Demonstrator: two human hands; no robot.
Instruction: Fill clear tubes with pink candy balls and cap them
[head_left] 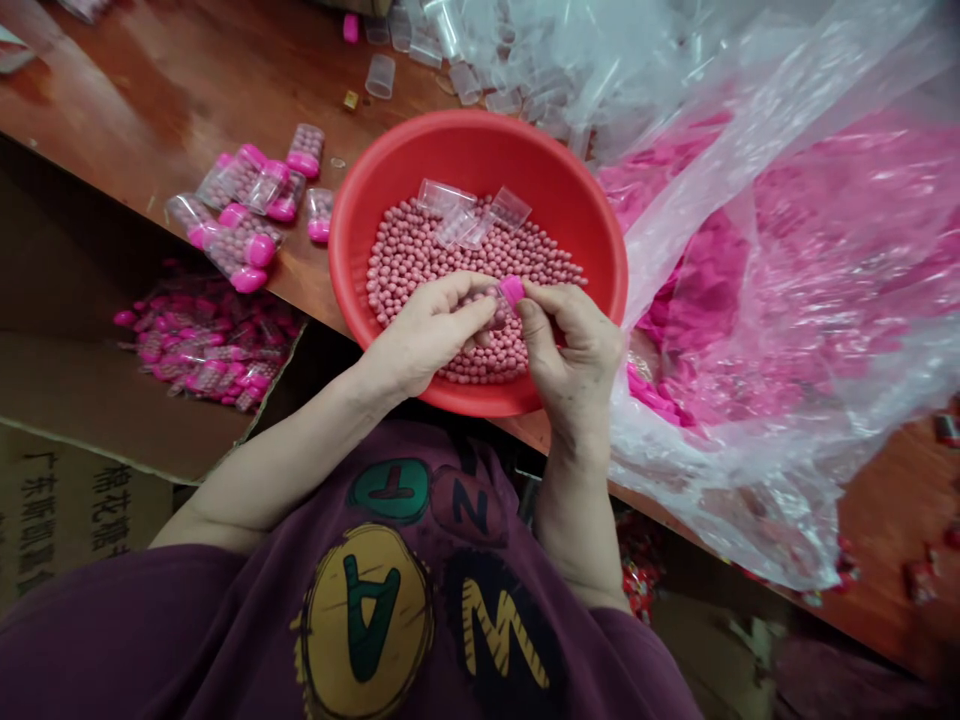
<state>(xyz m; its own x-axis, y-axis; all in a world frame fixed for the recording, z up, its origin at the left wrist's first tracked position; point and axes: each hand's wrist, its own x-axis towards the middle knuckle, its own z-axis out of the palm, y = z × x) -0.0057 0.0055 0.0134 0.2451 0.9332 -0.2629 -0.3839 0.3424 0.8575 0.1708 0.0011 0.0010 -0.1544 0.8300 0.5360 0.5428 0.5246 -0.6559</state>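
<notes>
Over a red plastic basin [360,170], my left hand [431,325] grips a small clear container [487,298] with pink beads inside, mostly covered by the fingers. My right hand [570,335] pinches the bright pink cap [512,290] at the container's right end between thumb and forefinger. Cap and container touch; how firmly the cap sits I cannot tell. Beneath both hands, round pink beads [405,250] spread over the basin's bottom. Several clear empty containers [448,195] lie on the beads near the far side.
Capped, bead-filled containers [240,215] are heaped left of the basin. Below them, a cardboard box [150,400] holds many more. Clear empty containers [480,60] lie behind the basin. At right, a plastic bag [825,470] of pink caps [787,300] covers much of the brown table [187,60].
</notes>
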